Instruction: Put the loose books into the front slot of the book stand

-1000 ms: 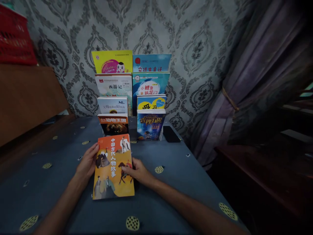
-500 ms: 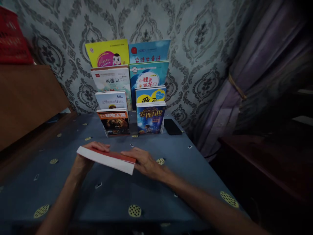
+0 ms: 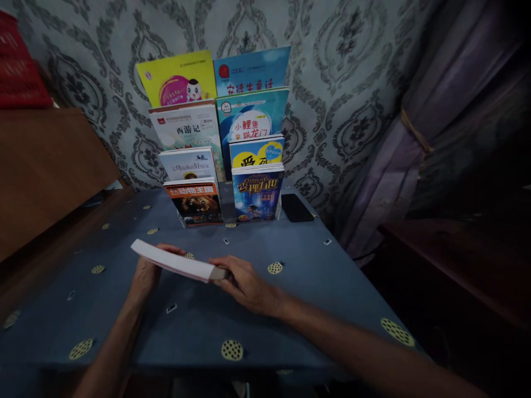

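Head view: hands (image 3: 251, 286) at either end grip the book (image 3: 176, 262).

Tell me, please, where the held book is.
In the head view, the book is left of centre, held over the table between left hand and right hand, in front of the lion book.

12 to 1 o'clock: grey wall (image 3: 348, 61), dark damask print. 2 o'clock: purple curtain (image 3: 390, 182), gathered by a tan tie (image 3: 416, 132). 3 o'clock, close to centre: black phone (image 3: 297, 208) lying flat on blue tablecloth (image 3: 199, 337), near cloth's edge; cloth has yellow dotted print, runs down to 6. 4 o'clock: dark red furniture (image 3: 452, 271), mostly in shadow. 9 o'clock: brown wooden panel (image 3: 50, 171); red basket (image 3: 20, 66) above it at 10, blurred, cut by frame edge
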A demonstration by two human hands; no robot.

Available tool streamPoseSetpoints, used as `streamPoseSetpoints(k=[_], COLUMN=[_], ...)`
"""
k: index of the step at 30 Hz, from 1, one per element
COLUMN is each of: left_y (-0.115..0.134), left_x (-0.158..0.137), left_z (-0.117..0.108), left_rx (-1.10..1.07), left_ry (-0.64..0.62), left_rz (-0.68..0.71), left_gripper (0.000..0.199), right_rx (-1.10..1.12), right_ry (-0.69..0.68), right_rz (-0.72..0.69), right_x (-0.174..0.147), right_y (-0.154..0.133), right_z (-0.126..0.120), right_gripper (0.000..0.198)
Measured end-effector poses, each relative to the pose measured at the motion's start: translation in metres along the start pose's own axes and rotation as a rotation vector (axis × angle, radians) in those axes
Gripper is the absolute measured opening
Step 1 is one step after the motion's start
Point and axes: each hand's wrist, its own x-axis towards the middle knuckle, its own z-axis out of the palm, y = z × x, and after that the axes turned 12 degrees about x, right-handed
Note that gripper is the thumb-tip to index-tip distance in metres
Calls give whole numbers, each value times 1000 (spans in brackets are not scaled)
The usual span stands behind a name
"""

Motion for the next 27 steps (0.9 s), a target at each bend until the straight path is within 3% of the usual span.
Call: streamPoseSetpoints(k=[4, 9, 14, 18, 27], left_y=[-4, 11, 28, 35, 53], left_x=[5, 19, 37, 53, 101], left_z=[-11, -10, -1, 1, -2], left_rx=[327, 249, 215, 224, 198], left_ry=[44, -52, -120, -156, 96], left_rz=[95, 123, 73, 80, 293], left_gripper=[55, 64, 75, 78, 72], right_rx=[29, 44, 63, 3, -132], right_ry=[168, 200, 312, 380, 285], right_rz=[-34, 2, 113, 126, 3], right_x=[5, 18, 37, 57, 124], right_y=[2, -5, -10, -2, 4], right_z=[2, 0, 0, -2, -46], right_gripper=[27, 34, 27, 26, 29])
